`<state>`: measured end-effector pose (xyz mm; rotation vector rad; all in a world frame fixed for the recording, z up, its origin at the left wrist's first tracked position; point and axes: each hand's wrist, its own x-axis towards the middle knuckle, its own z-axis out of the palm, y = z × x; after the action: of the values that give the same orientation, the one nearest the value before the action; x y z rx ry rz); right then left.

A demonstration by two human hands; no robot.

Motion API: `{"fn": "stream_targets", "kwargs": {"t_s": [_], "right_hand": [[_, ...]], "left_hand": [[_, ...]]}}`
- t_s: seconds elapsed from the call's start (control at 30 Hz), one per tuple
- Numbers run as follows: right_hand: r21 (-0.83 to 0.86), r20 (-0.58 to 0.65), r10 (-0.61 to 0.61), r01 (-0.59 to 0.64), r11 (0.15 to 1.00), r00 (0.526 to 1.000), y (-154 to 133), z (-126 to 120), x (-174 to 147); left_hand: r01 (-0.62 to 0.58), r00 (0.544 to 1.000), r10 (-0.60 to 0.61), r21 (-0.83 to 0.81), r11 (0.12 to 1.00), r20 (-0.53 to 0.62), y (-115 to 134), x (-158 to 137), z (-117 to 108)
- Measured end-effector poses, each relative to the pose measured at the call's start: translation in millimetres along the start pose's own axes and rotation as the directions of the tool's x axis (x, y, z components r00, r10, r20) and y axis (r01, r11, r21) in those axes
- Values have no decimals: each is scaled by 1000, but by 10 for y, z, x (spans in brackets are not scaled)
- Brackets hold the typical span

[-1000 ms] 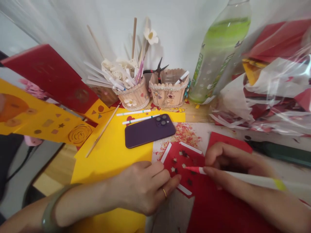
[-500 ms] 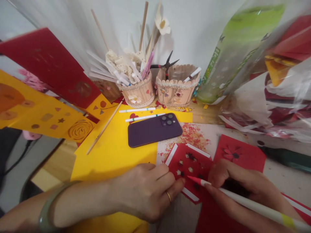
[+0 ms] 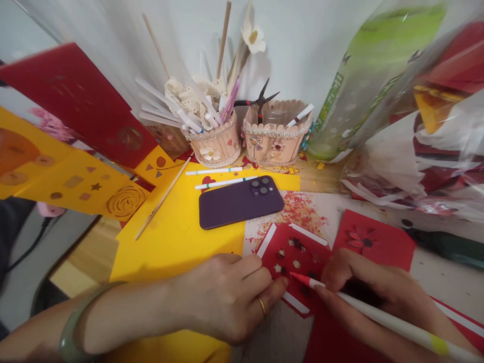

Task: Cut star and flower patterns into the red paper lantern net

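My right hand grips a white marker with a red pointed tip. That tip rests on or just over a red paper card, which has small star-shaped and other holes and white strips along its edges. At the card's left side is my left hand, its fingers curled and pressing the edge down; a ring and a green bangle are on it. More red paper lies beneath and in front of the card. Another red piece with a cut-out flower lies behind my right hand.
A purple phone lies on yellow paper, beside two white pens and a thin wooden stick. Behind stand two wooden craft-stick baskets with pens and pliers. Red and yellow cards rise at left; plastic-wrapped items sit at right.
The marker and my right hand have shifted very slightly to the left over the red card. My left hand stays in place.
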<state>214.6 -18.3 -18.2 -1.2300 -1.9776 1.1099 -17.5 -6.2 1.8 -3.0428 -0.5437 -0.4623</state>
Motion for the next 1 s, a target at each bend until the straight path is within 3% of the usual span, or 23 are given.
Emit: {"fn": "stream_targets", "kwargs": {"t_s": [0.33,0.47,0.6,1.0], "right_hand": [[-50,-15,-55,54,997,998,-20,0,12],[-67,-39,-28,26,997,999,-18,-1,3],[-62,32,-15,17,998,999,-8,-5,4],[-15,-26,-12,11,1000,1000,5,22,-12]], "left_hand": [[1,1000,-1,-3,1000,6,-3,-1,-1],[-12,1000,12,-10,1000,17,-10,0,-9],[-17,1000,17,-7,1000,15,-14,5,-17],[-4,1000,5,-22,1000,17,-10,2,-19]]}}
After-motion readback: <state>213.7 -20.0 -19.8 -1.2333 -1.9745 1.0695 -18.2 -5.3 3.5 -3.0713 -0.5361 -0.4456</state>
